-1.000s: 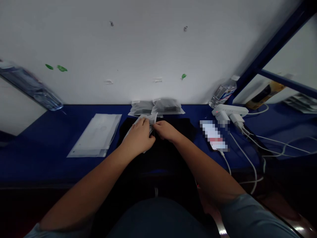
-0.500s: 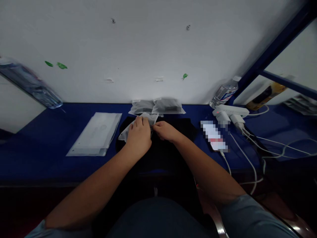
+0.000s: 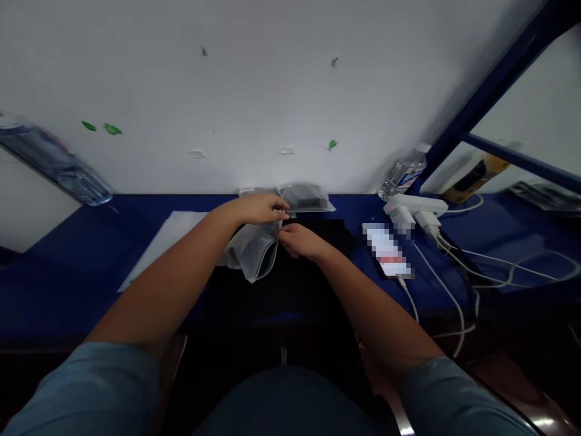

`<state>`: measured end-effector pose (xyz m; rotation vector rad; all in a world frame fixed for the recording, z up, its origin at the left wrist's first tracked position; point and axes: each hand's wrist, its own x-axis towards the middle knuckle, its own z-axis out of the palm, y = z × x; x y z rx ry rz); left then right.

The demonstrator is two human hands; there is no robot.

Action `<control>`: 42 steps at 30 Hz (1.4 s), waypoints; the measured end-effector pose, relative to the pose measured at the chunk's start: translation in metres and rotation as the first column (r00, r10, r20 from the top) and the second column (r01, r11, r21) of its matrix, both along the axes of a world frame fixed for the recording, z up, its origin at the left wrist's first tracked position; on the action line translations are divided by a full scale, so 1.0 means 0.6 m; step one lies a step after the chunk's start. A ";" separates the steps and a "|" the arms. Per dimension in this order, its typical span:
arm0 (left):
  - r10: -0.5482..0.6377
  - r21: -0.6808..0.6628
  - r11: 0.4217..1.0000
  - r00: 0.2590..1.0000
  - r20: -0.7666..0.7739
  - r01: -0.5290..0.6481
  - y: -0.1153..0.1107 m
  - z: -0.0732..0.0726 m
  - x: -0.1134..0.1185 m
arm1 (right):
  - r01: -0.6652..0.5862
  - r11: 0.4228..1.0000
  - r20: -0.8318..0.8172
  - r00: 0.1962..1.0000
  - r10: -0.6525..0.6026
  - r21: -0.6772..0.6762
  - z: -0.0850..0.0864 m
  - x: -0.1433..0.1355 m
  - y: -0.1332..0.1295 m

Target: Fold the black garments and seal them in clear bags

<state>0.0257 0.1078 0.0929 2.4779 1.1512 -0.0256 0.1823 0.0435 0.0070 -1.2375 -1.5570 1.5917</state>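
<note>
A frosted plastic zip bag (image 3: 255,251) is between my hands, its mouth gaping toward the lower right. My left hand (image 3: 261,209) reaches over the far side of the bag, thumb and fingers closing at its upper corner. On the right edge of the mouth, my right hand (image 3: 299,240) pinches the bag with curled fingers. What the bag contains, if anything, I cannot make out. Beneath it spreads a black cloth-like item (image 3: 318,272). Two more frosted bags, including one with a dark item inside (image 3: 305,198), lie behind my hands by the wall.
Flat frosted bags (image 3: 158,242) lie left, partly behind my left forearm. To the right are a charging phone (image 3: 388,251), a white power strip (image 3: 422,204) with cables and a water bottle (image 3: 403,172). A large bottle (image 3: 59,160) leans at far left.
My left hand has moved from lying on the bag to its far upper corner. The bag has turned and its mouth now gapes. My right hand stays at its edge.
</note>
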 end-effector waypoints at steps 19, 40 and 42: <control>0.172 0.055 0.980 0.955 0.241 -0.190 0.058 -0.070 0.019 | -0.052 0.991 -0.150 0.988 0.033 -0.126 0.018 0.006 -0.007; 0.303 -0.006 0.952 0.934 0.188 -0.307 0.050 -0.055 -0.024 | -0.121 0.988 0.136 0.985 0.108 0.092 0.014 0.002 -0.014; 0.361 0.007 0.928 0.905 0.227 -0.372 0.048 -0.058 -0.028 | -0.087 0.985 0.212 0.976 0.054 0.151 0.011 -0.002 -0.015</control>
